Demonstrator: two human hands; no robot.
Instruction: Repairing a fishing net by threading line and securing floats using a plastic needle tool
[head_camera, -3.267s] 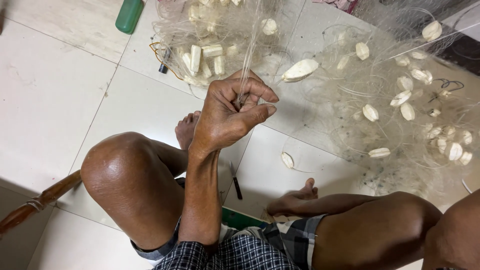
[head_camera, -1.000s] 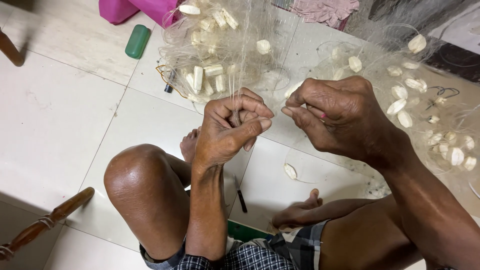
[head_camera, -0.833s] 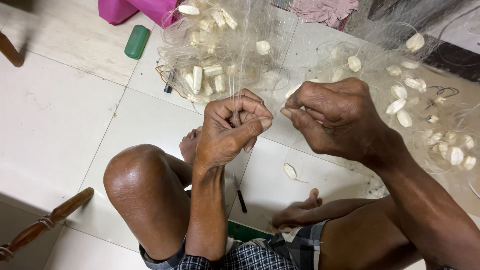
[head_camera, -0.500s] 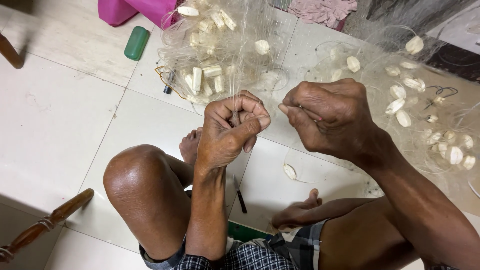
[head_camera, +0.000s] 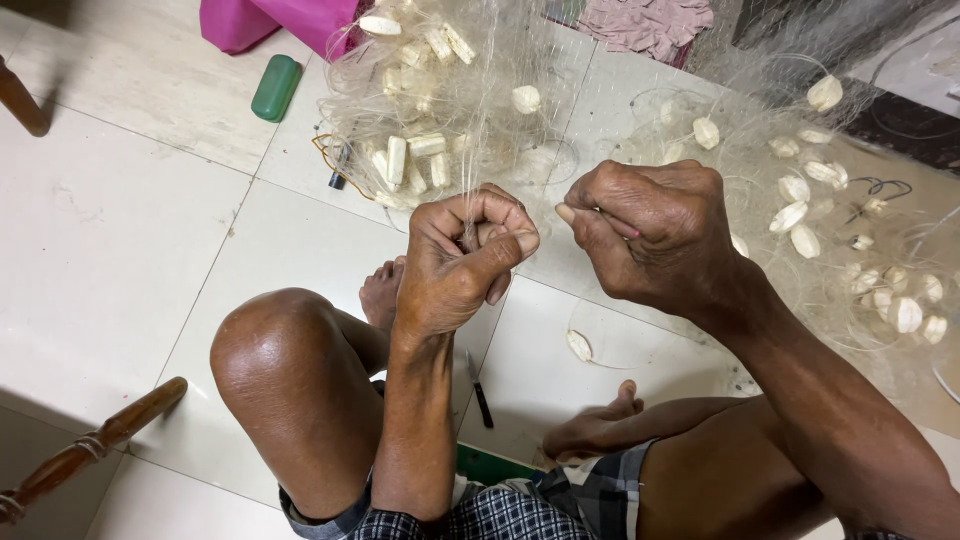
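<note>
Closely, fingers: the left hand (head_camera: 462, 262) is curled into a fist, its fingers (head_camera: 497, 222) pinching a gathered bunch of fine net strands; the right hand (head_camera: 650, 232) is also closed, its fingertips pressed together on a thin strand just beside the left.
Fishing net (head_camera: 470, 110): pale, translucent mesh rising from the left fist and spreading in heaps over the tiled floor (head_camera: 120, 230) ahead of both hands.
Floats (head_camera: 410, 155): many whitish oval and block-shaped pieces tangled in the net, some clustered above the left hand, others scattered to the right (head_camera: 800, 215).
Small knife (head_camera: 480, 388): dark, lying on the floor between the bare legs.
Green case (head_camera: 276, 87): on the floor, upper left, near a pink bag (head_camera: 270, 18).
Wooden chair leg (head_camera: 90, 445): lower left.
</note>
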